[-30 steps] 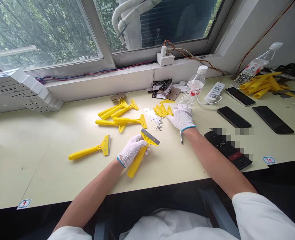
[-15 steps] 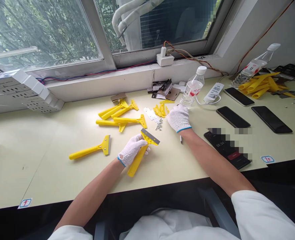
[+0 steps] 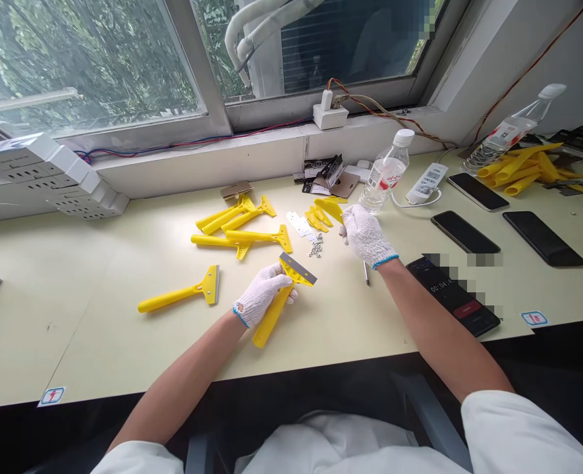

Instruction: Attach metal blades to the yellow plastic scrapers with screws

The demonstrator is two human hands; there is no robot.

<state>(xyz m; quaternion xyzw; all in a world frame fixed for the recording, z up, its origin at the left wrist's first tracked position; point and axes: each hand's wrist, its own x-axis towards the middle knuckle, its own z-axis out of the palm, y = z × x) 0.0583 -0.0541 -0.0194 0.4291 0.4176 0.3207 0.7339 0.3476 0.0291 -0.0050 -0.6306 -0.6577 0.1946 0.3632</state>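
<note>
My left hand (image 3: 263, 293), in a white knit glove, is closed round a yellow scraper (image 3: 273, 318) with a grey blade (image 3: 298, 268) lying across its head. Between the fingers of my gloved right hand (image 3: 367, 235) is a yellow plastic blade cover plate (image 3: 329, 209), lifted over a small pile of similar yellow plates (image 3: 317, 218). Just left of that pile lie white flat blades (image 3: 300, 225), and small screws (image 3: 315, 245) are heaped below them. A scraper with its blade fitted (image 3: 177, 298) rests to the left. Several yellow scraper handles (image 3: 242, 227) lie behind my left hand.
A screwdriver-like pen shape (image 3: 367, 273) lies below my right wrist. Behind that hand stands a water bottle (image 3: 386, 172) beside a power strip (image 3: 427, 183). Phones (image 3: 452, 296) lie to the right. Dark packaging cards (image 3: 328, 174) sit by the sill, white boxes (image 3: 49, 174) at far left.
My right hand has drawn back slightly toward me and right from the pile, and a yellow plate now shows in its fingers. My left hand keeps its hold on the scraper.
</note>
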